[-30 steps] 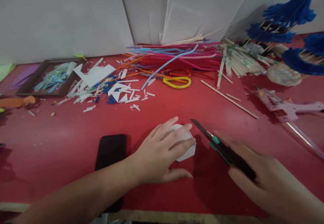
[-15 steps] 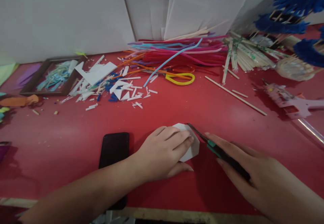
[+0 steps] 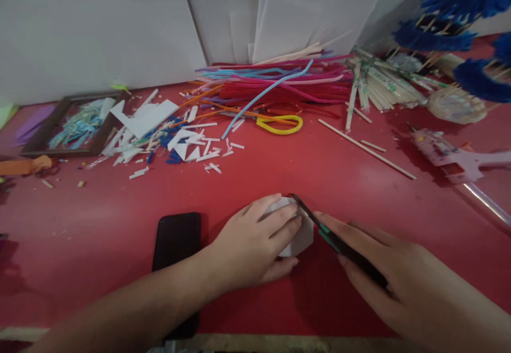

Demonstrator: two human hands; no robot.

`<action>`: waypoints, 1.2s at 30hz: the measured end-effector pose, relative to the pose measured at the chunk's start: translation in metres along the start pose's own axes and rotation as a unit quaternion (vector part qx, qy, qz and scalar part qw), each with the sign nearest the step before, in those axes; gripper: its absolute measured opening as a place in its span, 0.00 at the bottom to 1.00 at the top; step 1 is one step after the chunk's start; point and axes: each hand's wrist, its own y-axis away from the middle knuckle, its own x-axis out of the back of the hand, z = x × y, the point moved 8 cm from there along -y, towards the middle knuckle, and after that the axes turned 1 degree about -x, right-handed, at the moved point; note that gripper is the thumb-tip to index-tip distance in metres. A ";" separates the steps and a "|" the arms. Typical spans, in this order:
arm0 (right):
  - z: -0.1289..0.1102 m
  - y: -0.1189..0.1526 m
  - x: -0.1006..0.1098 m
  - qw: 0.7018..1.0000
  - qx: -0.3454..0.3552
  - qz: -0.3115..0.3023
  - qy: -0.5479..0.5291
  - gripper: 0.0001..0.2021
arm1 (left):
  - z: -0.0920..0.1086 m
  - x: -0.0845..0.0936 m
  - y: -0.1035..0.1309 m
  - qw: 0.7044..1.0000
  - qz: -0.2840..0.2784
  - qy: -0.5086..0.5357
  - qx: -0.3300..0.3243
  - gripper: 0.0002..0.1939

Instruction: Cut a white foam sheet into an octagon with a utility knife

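Observation:
A small white many-sided piece of card (image 3: 302, 238) lies on the red tabletop, partly hidden under my left hand (image 3: 257, 244). The fingers of that hand bend over the card and hold it down, with the thumb by its near edge. My right hand (image 3: 393, 273) is wrapped round a black utility knife (image 3: 339, 244) with a green slider. The knife's dark blade points away and to the left, its tip at the card's far right edge. Whether the blade has cut in, I cannot tell.
A black phone (image 3: 176, 241) lies left of my left wrist. Farther back are white scraps (image 3: 146, 118), yellow-handled scissors (image 3: 281, 125), colourful pipe cleaners (image 3: 271, 84), wooden sticks (image 3: 379, 84), a brown frame (image 3: 30, 142) and a pink glue gun (image 3: 451, 153). Blue fringed pieces (image 3: 435, 36) stand back right.
The knife and my right hand have moved slightly left, bringing the blade over the card's edge. My left hand stays on the card. The whole view has shifted a little.

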 end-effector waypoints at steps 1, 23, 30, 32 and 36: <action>-0.001 -0.002 0.002 1.000 0.009 -0.005 0.005 0.23 | -0.001 -0.001 0.000 1.000 -0.001 -0.001 0.003 0.27; 0.007 -0.009 0.005 0.999 0.012 -0.008 -0.047 0.24 | -0.003 -0.005 0.000 0.997 -0.052 0.031 0.040 0.27; -0.001 -0.011 0.003 0.999 0.022 -0.043 -0.014 0.28 | -0.006 -0.006 0.001 0.995 -0.075 0.031 0.057 0.28; -0.001 -0.010 0.003 0.999 0.021 -0.049 -0.007 0.29 | -0.006 -0.006 0.001 0.995 -0.078 0.032 0.060 0.29; 0.001 -0.004 0.004 0.999 0.020 -0.039 -0.001 0.27 | -0.007 -0.005 0.001 0.995 -0.073 0.028 0.065 0.29</action>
